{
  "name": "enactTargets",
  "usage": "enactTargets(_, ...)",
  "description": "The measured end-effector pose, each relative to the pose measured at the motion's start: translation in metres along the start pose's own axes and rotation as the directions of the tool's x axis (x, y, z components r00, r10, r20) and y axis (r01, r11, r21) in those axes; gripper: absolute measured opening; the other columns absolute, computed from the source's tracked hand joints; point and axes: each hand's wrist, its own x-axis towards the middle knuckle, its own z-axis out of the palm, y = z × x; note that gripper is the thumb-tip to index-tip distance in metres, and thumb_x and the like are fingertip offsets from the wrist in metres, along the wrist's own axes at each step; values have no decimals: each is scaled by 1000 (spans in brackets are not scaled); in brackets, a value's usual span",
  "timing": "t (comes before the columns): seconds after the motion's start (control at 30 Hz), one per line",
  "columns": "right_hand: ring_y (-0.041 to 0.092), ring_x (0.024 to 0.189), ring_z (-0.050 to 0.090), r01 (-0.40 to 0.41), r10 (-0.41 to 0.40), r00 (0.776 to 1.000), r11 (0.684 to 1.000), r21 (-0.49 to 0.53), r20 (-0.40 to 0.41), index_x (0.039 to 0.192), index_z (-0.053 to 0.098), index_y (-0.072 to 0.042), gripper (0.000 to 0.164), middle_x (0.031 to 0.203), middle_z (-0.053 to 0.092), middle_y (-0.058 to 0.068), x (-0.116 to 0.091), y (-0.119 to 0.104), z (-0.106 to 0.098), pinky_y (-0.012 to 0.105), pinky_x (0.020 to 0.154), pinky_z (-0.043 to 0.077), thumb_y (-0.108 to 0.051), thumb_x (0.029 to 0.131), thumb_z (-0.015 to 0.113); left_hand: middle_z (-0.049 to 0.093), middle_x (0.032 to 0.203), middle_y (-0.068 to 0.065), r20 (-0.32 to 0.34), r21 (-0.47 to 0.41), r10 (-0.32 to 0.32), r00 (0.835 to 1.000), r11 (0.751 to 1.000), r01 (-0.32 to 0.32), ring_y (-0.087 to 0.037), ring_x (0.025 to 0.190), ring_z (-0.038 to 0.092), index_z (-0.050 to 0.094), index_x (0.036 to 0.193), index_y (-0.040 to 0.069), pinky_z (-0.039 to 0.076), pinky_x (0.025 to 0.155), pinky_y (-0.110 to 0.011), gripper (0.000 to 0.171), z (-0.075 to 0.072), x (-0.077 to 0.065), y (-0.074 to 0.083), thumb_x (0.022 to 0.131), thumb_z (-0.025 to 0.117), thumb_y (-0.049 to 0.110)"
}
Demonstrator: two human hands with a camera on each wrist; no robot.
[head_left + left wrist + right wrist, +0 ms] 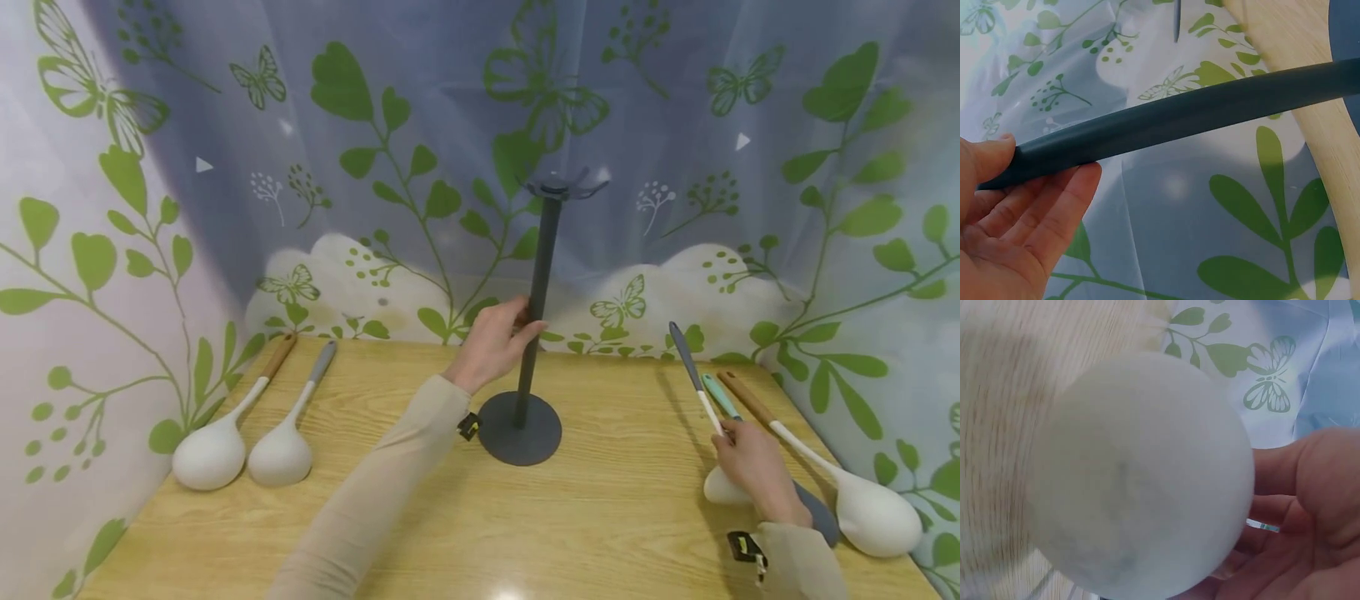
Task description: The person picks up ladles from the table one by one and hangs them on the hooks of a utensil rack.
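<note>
A dark utensil stand with a round base and a ring of hooks on top stands on the table. My left hand grips its pole about midway, thumb on one side and fingers on the other, as the left wrist view of the pole also shows. At the right, my right hand pinches the white shaft of a ladle with a grey handle, which points up and away. The ladle's white rounded bowl fills much of the right wrist view, partly hiding the fingers.
Beside the right hand lie a white ladle with a brown handle and a utensil with a green handle, partly covered by the hand. Two more white ladles, one brown-handled and one grey-handled, lie at the left. Patterned cloth encloses the table.
</note>
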Motion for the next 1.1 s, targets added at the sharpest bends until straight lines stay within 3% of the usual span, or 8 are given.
enactTargets(0.13, 19, 55, 45, 0, 0, 1000, 1000, 5, -21, 118, 54, 15, 33, 82, 64, 21, 1, -3, -1, 35, 52, 36, -7, 95, 46, 72, 89, -6, -23, -5, 0, 1000, 1000, -1, -15, 84, 66, 64, 100, 7, 58, 73, -34, 14, 1, 1, -2, 93, 62, 19)
enactTargets(0.43, 18, 50, 40, -12, 13, 996, 1000, 18, -85, 111, 57, 12, 25, 64, 53, 7, 0, -5, 3, 32, 47, 32, -6, 96, 47, 73, 88, -5, -52, -1, 10, 999, 1000, -10, -14, 84, 65, 67, 99, 8, 57, 75, -35, 15, -1, 5, -11, 90, 65, 20)
enactTargets(0.5, 19, 52, 44, -6, 7, 996, 1000, 13, -93, 113, 57, 12, 27, 67, 58, 13, 1, -5, 3, 33, 49, 34, -6, 95, 47, 73, 87, -4, -49, 5, 8, 999, 1000, -8, -13, 84, 65, 67, 99, 9, 57, 75, -35, 15, -2, 6, -13, 91, 64, 21)
enactTargets(0.67, 22, 63, 55, 7, -4, 996, 999, 34, -86, 124, 50, 16, 37, 97, 64, 32, 5, -7, 4, 35, 53, 40, -8, 96, 48, 73, 88, -5, -37, -5, 17, 999, 1000, -17, -13, 85, 65, 67, 100, 10, 57, 72, -35, 15, -4, 6, -12, 92, 63, 22)
enactTargets(1.1, 36, 84, 63, 43, 1, 972, 982, 183, -236, 122, 57, 8, 39, 96, 68, 26, 5, -43, 10, 52, 70, 50, -23, 99, 51, 73, 88, -5, -6, -14, 4, 1000, 1000, -4, -12, 85, 65, 66, 99, 10, 57, 72, -35, 14, -5, 5, -12, 91, 64, 22)
